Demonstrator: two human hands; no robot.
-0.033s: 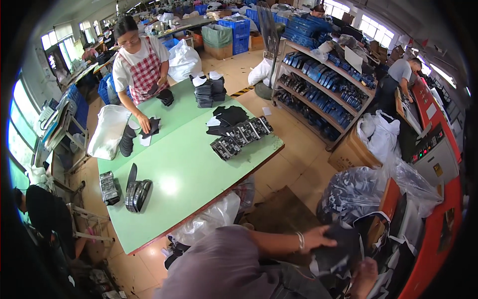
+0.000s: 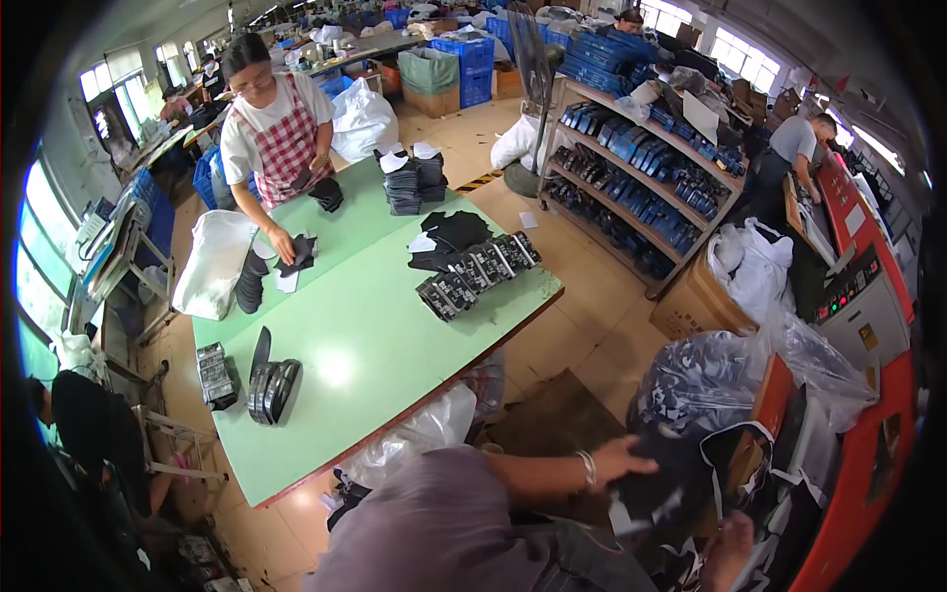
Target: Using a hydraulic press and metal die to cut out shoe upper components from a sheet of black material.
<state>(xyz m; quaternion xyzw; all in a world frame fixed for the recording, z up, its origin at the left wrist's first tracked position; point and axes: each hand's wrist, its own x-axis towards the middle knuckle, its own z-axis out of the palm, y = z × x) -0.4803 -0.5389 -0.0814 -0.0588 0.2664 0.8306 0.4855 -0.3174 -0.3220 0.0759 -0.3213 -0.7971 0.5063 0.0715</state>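
My left hand (image 2: 623, 462), with a pale bracelet at its wrist, is at the upper left edge of a dark fabric piece (image 2: 671, 485). Its thumb and fingers close on that edge; a small white patch shows at the piece's lower left. Lower and to the right, my right hand (image 2: 728, 553) is beside the same dark fabric. Motion smears its fingers, so whether it grips anything is unclear. Dark cut scraps with white edges (image 2: 784, 523) lie close to it on the right.
A green table (image 2: 385, 365) holds dark cut pieces (image 2: 454, 232) and bundled black strips (image 2: 478, 274). Across it a co-worker (image 2: 281, 138) handles dark pieces. On the right are a clear plastic bag (image 2: 691, 380), a red machine (image 2: 873, 464) and a rack of blue moulds (image 2: 641, 187).
My left hand has shifted slightly left and up, and the dark fabric has moved left with it. My right hand has moved a little lower.
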